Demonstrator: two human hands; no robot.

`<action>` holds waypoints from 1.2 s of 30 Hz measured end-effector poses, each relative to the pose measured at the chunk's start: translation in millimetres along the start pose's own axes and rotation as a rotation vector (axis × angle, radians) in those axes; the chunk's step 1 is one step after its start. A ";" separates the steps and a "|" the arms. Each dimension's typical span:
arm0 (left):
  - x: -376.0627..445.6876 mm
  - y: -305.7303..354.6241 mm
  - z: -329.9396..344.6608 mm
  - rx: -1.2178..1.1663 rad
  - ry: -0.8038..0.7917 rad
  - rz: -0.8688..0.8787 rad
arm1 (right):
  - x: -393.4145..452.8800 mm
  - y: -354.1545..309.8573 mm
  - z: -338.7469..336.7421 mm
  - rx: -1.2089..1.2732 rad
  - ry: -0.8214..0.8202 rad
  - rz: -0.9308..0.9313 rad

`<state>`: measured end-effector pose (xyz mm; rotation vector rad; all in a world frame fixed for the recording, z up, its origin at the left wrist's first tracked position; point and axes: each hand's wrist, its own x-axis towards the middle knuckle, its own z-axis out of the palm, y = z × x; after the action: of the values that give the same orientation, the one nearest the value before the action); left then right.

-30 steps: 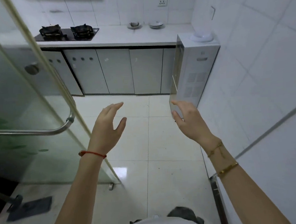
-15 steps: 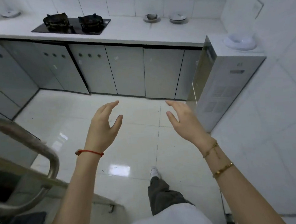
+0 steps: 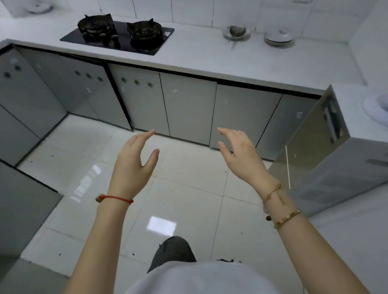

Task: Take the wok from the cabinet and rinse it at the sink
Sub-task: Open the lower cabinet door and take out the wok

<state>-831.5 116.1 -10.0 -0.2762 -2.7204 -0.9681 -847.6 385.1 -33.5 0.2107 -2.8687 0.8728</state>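
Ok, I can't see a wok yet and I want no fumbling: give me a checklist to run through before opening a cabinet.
1. Left hand free: ok, open, holds nothing.
2. Right hand free: ok, open, holds nothing.
3. Cabinet doors shut: ok, all visible ones are closed.
4. Which cabinet holds the wok: cannot tell.
5. Floor ahead free of obstacles: ok, only small dark specks.
6. Sink located: not ok, none in view; the counter shows a stove.

Black gas hob [image 3: 117,36] on white counter [image 3: 205,61]
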 end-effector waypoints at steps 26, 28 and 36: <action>437.2 -137.3 83.9 -0.036 -0.290 0.234 | 363.1 36.6 81.5 0.056 0.074 0.307; 450.5 -141.6 92.1 -0.047 -0.310 0.243 | 373.2 41.7 82.7 0.051 0.083 0.328; 490.4 -153.8 134.8 -0.069 -0.365 0.241 | 402.4 80.9 99.9 0.043 0.091 0.389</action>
<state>-1360.0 132.4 -62.3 -0.8492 -2.8782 -1.0258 -1265.2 357.9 -91.3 -0.3866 -2.8513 0.9753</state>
